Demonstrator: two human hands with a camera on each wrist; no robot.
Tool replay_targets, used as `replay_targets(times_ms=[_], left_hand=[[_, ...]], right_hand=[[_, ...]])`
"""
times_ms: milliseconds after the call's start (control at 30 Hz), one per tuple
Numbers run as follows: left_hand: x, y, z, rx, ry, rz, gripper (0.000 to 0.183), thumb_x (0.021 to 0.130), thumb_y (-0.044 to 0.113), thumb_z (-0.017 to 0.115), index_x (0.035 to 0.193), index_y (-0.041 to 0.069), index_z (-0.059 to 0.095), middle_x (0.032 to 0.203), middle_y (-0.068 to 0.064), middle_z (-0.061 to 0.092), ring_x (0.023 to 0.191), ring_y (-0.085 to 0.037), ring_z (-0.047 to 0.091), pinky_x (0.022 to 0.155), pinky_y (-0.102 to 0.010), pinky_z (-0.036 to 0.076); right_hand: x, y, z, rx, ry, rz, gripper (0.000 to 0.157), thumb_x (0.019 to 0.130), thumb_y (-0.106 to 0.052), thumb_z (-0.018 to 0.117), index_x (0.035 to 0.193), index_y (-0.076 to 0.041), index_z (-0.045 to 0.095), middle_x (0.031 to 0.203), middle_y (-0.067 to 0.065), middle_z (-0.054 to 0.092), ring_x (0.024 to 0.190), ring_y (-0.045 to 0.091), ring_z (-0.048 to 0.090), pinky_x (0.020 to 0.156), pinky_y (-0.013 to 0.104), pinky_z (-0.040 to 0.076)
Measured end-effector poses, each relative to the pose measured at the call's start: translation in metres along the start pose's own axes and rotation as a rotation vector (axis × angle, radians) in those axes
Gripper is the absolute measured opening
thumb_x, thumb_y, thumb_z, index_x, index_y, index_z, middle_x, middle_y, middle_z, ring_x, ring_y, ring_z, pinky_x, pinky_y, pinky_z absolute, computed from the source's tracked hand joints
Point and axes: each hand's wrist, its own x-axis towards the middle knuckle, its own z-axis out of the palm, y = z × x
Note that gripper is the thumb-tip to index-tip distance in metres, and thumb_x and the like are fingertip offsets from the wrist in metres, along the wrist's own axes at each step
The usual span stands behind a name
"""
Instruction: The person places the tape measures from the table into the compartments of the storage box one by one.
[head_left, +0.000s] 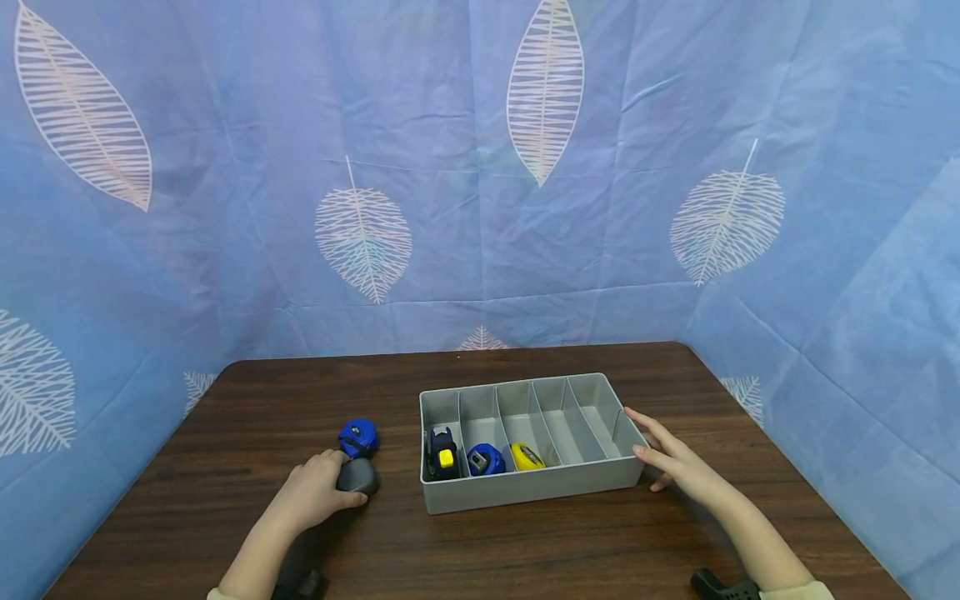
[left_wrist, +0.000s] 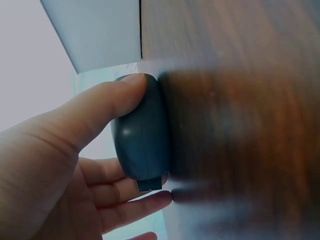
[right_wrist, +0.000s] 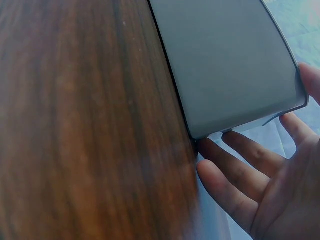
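My left hand (head_left: pixel 317 492) grips a dark grey, rounded tape measure (head_left: pixel 357 477) on the table, left of a grey compartment tray (head_left: pixel 536 492). In the left wrist view, its thumb presses one side of the grey case (left_wrist: pixel 142 132), with the other fingers behind; a small dark tab pokes out at one end. Just beyond it lies a blue tape measure (head_left: pixel 358 437). My right hand (head_left: pixel 686 468) rests its fingertips on the tray's right end, fingers spread and loosely bent. In the right wrist view, they touch the end of the tray wall (right_wrist: pixel 235 65).
Inside the tray, the leftmost compartment has a black and yellow tape measure (head_left: pixel 444 458), the second a blue one (head_left: pixel 487 460), the third a yellow one (head_left: pixel 527 457). Dividers part the tray lengthwise. Blue leaf-patterned cloth (head_left: pixel 465 250) hangs around the dark wooden table (head_left: pixel 570 550).
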Motion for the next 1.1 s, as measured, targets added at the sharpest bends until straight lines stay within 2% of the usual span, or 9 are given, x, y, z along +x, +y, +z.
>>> replay_targets(times_ms=[400, 767, 1000, 1100], left_hand=[[-0.002, -0.001, -0.004, -0.035, -0.004, 0.023, 0.071, 0.073, 0.037, 0.082, 0.121, -0.008, 0.057, 0.123, -0.026, 0.056, 0.114, -0.045, 0.05, 0.09, -0.066, 0.035], [-0.001, -0.007, -0.005, -0.092, -0.023, 0.045, 0.071, 0.069, 0.041, 0.084, 0.12, -0.002, 0.06, 0.12, -0.017, 0.059, 0.108, -0.038, 0.055, 0.091, -0.063, 0.036], [-0.002, -0.012, -0.004, -0.184, 0.003, 0.069, 0.068, 0.066, 0.037, 0.087, 0.119, 0.002, 0.062, 0.121, -0.011, 0.06, 0.104, -0.03, 0.058, 0.082, -0.048, 0.048], [-0.001, -0.014, -0.002, -0.222, 0.014, 0.078, 0.066, 0.065, 0.036, 0.088, 0.117, 0.004, 0.062, 0.118, -0.008, 0.06, 0.1, -0.025, 0.058, 0.077, -0.041, 0.049]], right_hand=[[0.001, 0.0, 0.0, 0.001, 0.004, -0.006, 0.061, 0.103, -0.018, 0.04, 0.155, -0.012, 0.01, 0.156, 0.023, -0.006, 0.13, 0.062, 0.011, 0.064, 0.047, 0.052], [0.001, 0.001, 0.0, -0.004, 0.009, -0.011, 0.06, 0.103, -0.018, 0.041, 0.155, -0.012, 0.01, 0.156, 0.024, -0.005, 0.129, 0.063, 0.014, 0.063, 0.047, 0.052], [0.001, 0.001, 0.0, -0.005, 0.008, -0.002, 0.061, 0.103, -0.018, 0.04, 0.155, -0.012, 0.01, 0.156, 0.024, -0.005, 0.128, 0.063, 0.015, 0.064, 0.047, 0.051], [0.001, 0.001, 0.0, 0.002, 0.005, -0.001, 0.061, 0.103, -0.018, 0.04, 0.155, -0.011, 0.009, 0.156, 0.024, -0.005, 0.128, 0.063, 0.015, 0.064, 0.048, 0.051]])
